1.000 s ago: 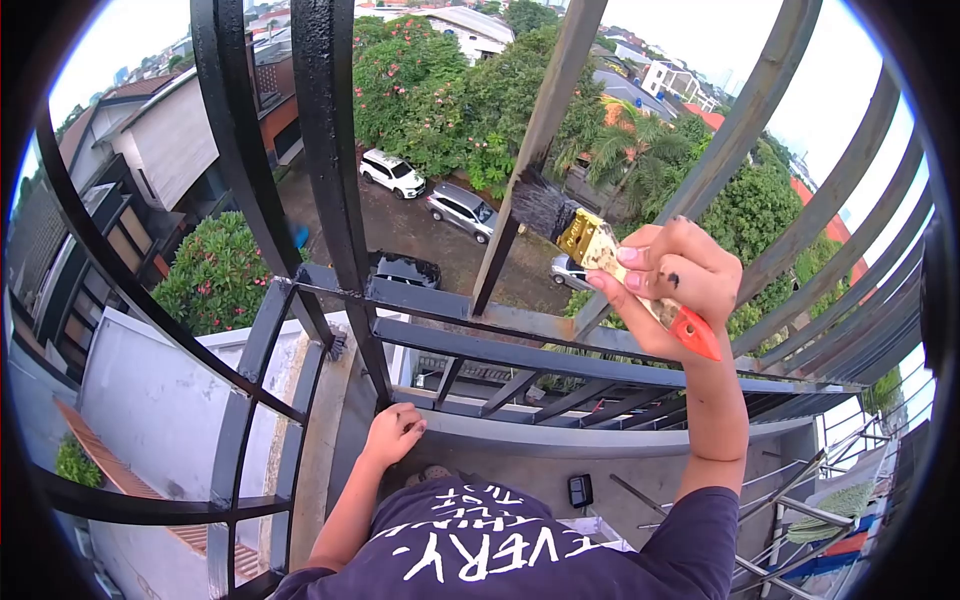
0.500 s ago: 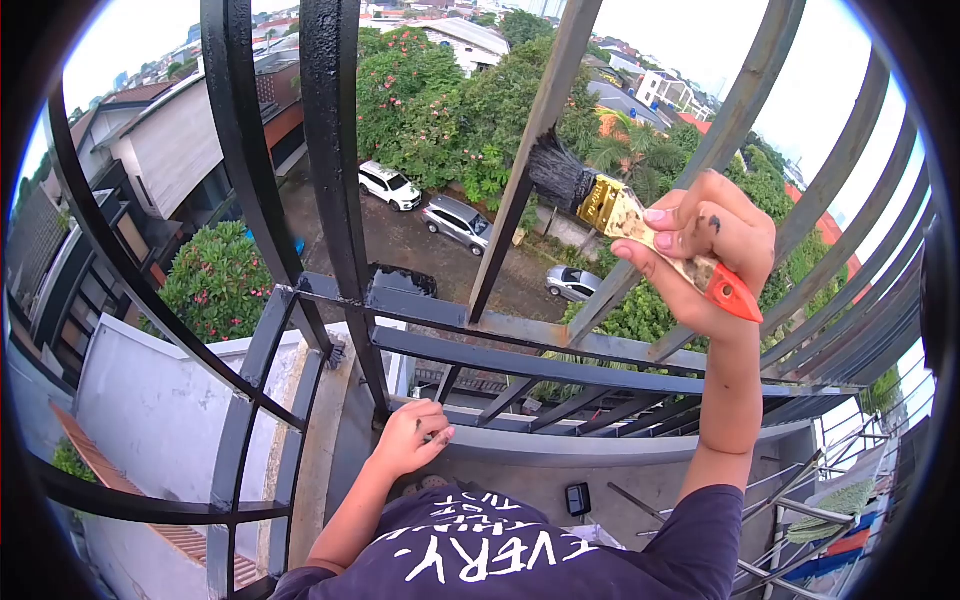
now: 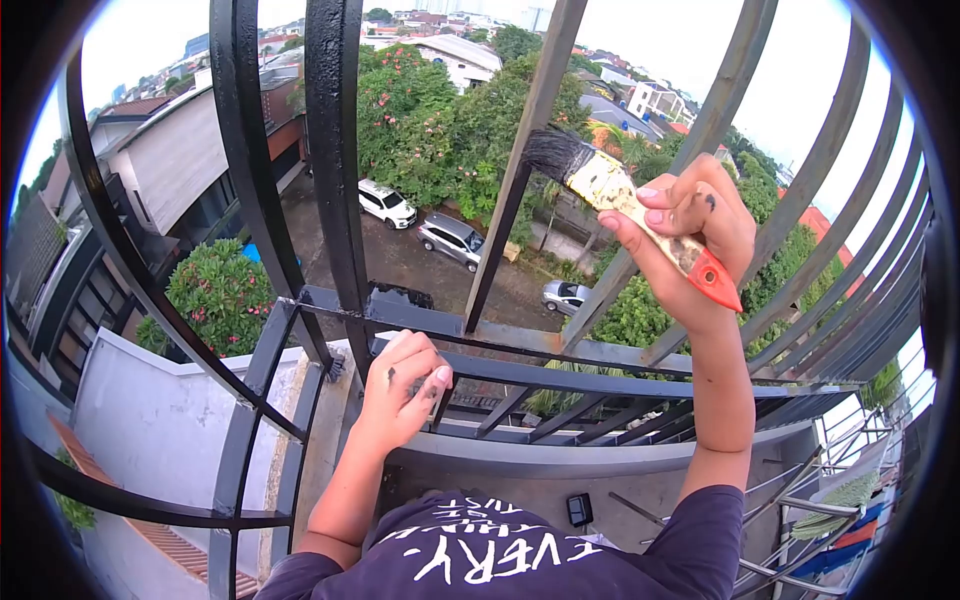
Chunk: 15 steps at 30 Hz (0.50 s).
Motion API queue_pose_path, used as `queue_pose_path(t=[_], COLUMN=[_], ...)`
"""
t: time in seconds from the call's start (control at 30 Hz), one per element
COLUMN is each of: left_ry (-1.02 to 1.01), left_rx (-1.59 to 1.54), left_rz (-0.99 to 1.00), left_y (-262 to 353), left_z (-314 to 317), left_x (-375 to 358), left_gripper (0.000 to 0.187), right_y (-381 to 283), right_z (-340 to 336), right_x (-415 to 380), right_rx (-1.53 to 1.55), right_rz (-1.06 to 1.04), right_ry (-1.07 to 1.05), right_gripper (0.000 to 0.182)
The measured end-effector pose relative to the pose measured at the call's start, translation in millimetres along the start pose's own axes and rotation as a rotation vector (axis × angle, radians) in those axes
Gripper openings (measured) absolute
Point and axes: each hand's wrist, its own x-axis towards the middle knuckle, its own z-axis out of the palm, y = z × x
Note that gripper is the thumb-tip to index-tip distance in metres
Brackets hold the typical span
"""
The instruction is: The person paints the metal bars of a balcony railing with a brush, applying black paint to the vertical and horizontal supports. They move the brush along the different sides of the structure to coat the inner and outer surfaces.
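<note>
My right hand (image 3: 690, 240) is closed around the handle of a paintbrush (image 3: 625, 205) with a worn, paint-stained body and an orange-red tip. Its black-coated bristles touch an upright metal bar (image 3: 540, 100), whose lower part is black while its upper part is grey-brown. At the left end of the lower rail (image 3: 560, 375), my left hand (image 3: 405, 385) is raised with its fingers curled; the fingertips are hidden, so a grip on the rail cannot be confirmed. Dark smudges mark both hands.
Glossy black bars (image 3: 335, 150) stand at left; duller grey-brown bars (image 3: 725, 90) continue at right. A black tray-like object (image 3: 579, 510) lies on the floor below. Metal poles (image 3: 790, 500) crowd the lower right. Beyond the railing are parked cars (image 3: 450, 238) and trees.
My left hand has risen from below to the lower rail. The paintbrush and my right hand have shifted slightly left and up, with the bristles still against the bar.
</note>
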Motion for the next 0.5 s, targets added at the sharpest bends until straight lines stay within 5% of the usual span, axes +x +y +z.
queue_pose_path(t=[0.1, 0.33, 0.5], left_ry=[0.018, 0.141, 0.1], left_rx=[-0.082, -0.236, -0.264], left_rz=[-0.047, 0.0, -0.003], left_y=[14, 32, 20], left_z=[-10, 7, 23], left_x=[22, 90, 94], left_gripper=[0.046, 0.063, 0.063], right_y=[-6, 0, -1], right_z=[-5, 2, 0], right_x=[4, 11, 0], right_rx=[0.045, 0.104, 0.072], right_rz=[0.057, 0.001, 0.061], right_ry=[-0.213, 0.086, -0.168], right_gripper=[0.04, 0.044, 0.041])
